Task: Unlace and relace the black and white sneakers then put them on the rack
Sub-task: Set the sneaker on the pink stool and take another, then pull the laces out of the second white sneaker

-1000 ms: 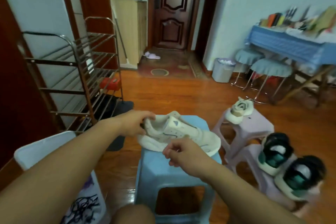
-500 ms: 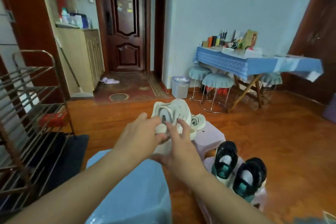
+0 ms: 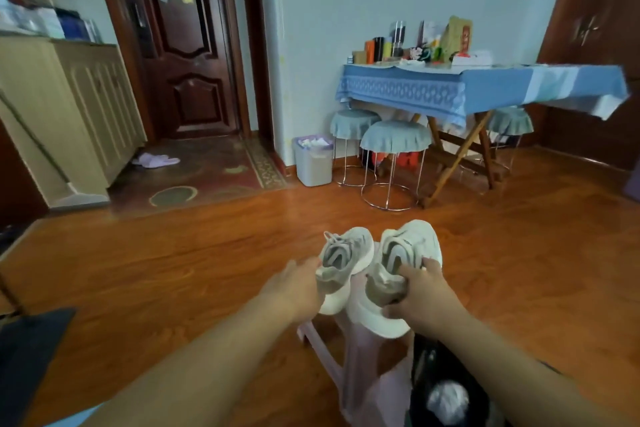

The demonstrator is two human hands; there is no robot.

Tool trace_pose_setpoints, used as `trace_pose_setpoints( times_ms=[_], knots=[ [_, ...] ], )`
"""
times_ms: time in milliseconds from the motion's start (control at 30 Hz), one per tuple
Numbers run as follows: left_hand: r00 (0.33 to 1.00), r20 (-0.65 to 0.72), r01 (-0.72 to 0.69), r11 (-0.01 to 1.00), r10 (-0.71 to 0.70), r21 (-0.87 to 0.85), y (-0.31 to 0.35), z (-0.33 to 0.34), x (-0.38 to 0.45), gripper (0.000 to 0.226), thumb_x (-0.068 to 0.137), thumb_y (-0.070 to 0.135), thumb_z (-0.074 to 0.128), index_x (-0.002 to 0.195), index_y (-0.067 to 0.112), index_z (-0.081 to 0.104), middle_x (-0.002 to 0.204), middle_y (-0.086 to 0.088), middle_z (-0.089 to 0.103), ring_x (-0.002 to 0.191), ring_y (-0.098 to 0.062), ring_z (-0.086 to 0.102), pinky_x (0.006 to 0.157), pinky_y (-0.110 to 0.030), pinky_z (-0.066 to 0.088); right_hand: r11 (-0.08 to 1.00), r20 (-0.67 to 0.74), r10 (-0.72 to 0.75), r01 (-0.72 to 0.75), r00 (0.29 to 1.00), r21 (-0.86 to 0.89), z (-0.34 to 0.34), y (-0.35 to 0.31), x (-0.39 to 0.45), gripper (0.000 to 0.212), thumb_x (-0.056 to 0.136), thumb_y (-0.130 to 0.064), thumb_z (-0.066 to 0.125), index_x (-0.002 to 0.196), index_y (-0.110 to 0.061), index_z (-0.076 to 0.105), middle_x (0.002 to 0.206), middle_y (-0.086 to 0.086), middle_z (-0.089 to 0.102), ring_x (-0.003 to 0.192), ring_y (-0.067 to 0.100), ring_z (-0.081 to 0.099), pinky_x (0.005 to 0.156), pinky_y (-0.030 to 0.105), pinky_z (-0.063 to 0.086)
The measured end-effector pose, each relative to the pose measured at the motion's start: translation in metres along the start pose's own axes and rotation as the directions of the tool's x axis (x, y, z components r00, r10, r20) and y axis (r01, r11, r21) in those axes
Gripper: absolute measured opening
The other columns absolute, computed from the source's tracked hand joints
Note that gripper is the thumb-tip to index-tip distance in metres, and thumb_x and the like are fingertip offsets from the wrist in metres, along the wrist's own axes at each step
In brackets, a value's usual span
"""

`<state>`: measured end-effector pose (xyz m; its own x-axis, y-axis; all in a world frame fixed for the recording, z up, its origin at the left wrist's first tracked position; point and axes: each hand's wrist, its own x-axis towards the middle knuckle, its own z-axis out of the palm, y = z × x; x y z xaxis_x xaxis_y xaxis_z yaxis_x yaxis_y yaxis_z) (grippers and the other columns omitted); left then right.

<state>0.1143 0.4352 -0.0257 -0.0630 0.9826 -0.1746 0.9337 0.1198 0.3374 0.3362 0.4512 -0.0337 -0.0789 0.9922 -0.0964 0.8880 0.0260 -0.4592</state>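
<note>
**White pair set down, black and white pair waiting**

Since a second ago the white sneaker has left the blue stool and is now sitting beside its mate on the pink stool (image 3: 313,331) at lower centre. The right hand (image 3: 420,302) is gripping the heel of the right white sneaker (image 3: 403,263), fingers curled into its collar. The left hand (image 3: 299,282) is touching the left white sneaker (image 3: 343,262); whether it is gripping, I cannot tell. This looks like parking the wrong pair. Next both hands need to be letting go and reaching for the black and white sneaker (image 3: 448,395), blurred at the bottom edge.
</note>
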Motion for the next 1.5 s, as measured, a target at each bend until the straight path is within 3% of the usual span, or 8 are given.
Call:
trace_pose_setpoints(
  times_ms=[133,333,633,833,1067,1200,1300,1500],
  knots=[
    [0.994,0.098,0.064,0.996,-0.058,-0.059,-0.001,0.057,0.08,0.068,0.099,0.043,0.055,0.156,0.046,0.019,0.151,-0.016,0.033,0.118,-0.034,0.056,0.095,-0.041,0.052,1.0,0.022,0.001,0.0,1.0,-0.019,0.027,0.027,0.062,0.067,0.073,-0.036,0.086,0.131,-0.025,0.056,0.146,0.008,0.025,0.114,0.028,0.055,0.101,0.033,0.047],
    [0.977,-0.212,0.045,0.997,-0.03,0.067,-0.007,0.079,0.113,0.033,0.097,0.046,0.06,0.121,0.025,0.05,0.118,-0.008,0.065,0.107,-0.033,0.063,0.071,-0.037,0.043,0.994,0.087,0.051,-0.042,0.995,-0.097,0.077,0.059,0.103,0.066,0.073,-0.037,0.084,0.132,-0.027,0.055,0.155,0.01,0.024,0.129,0.029,0.049,0.108,0.038,0.043],
    [0.935,-0.351,0.033,0.997,-0.057,-0.074,-0.038,-0.061,-0.064,0.044,0.087,0.067,0.061,0.105,0.028,0.051,0.103,0.002,0.065,0.093,-0.028,0.061,0.068,-0.039,0.046,0.984,-0.122,0.158,-0.145,0.98,0.107,0.032,-0.021,0.027,0.052,0.092,-0.006,0.051,0.142,-0.016,0.042,0.145,0.015,0.034,0.121,0.037,0.051,0.103,0.045,0.047],
    [0.944,-0.313,0.105,0.994,-0.108,-0.028,-0.126,-0.133,-0.28,0.043,0.078,0.063,0.075,0.083,0.027,0.052,0.078,0.009,0.063,0.077,-0.017,0.06,0.065,-0.04,0.048,0.896,-0.547,-0.185,0.369,0.816,0.247,0.0,-0.153,-0.128,0.032,0.093,-0.001,0.057,0.12,-0.017,0.062,0.131,0.005,0.053,0.12,0.023,0.051,0.098,0.036,0.045],
    [0.989,-0.13,0.058,0.991,-0.073,-0.119,-0.223,-0.091,-0.434,0.036,0.073,0.033,0.09,0.082,0.032,0.056,0.096,0.009,0.055,0.086,-0.008,0.055,0.075,-0.029,0.049,0.686,0.346,-0.713,0.708,0.609,0.166,0.066,-0.223,-0.289,0.045,0.101,-0.04,0.054,0.142,-0.021,0.052,0.144,0.0,0.054,0.133,0.02,0.047,0.109,0.034,0.038],
    [0.942,-0.298,0.089,0.971,-0.154,-0.222,-0.228,-0.061,-0.452,0.034,0.081,0.027,0.084,0.092,0.039,0.054,0.132,0.014,0.043,0.12,-0.013,0.049,0.099,-0.031,0.045,0.787,0.222,-0.616,0.575,0.756,0.225,0.086,-0.225,-0.312,0.041,0.103,-0.036,0.053,0.141,-0.02,0.055,0.137,0.0,0.061,0.125,0.019,0.057,0.103,0.032,0.044],
    [0.877,-0.473,0.095,0.995,-0.09,-0.014,-0.217,-0.045,-0.46,0.037,0.088,0.025,0.07,0.119,0.039,0.056,0.16,0.009,0.014,0.152,-0.021,0.006,0.123,-0.043,0.014,0.811,0.176,-0.543,0.46,0.821,0.361,0.084,-0.22,-0.308,0.031,0.103,-0.036,0.051,0.128,-0.023,0.065,0.125,-0.007,0.066,0.117,0.013,0.06,0.102,0.033,0.047],
    [0.846,-0.533,-0.028,0.998,-0.003,-0.05,-0.175,-0.046,-0.449,0.042,0.098,0.041,0.051,0.139,0.04,0.042,0.107,0.027,0.052,0.106,0.008,0.04,0.115,-0.022,0.012,0.78,0.065,-0.412,0.315,0.909,0.541,0.077,-0.236,-0.299,0.026,0.101,-0.012,0.051,0.091,-0.029,0.068,0.091,-0.008,0.069,0.086,0.015,0.064,0.073,0.033,0.052]
  ],
)
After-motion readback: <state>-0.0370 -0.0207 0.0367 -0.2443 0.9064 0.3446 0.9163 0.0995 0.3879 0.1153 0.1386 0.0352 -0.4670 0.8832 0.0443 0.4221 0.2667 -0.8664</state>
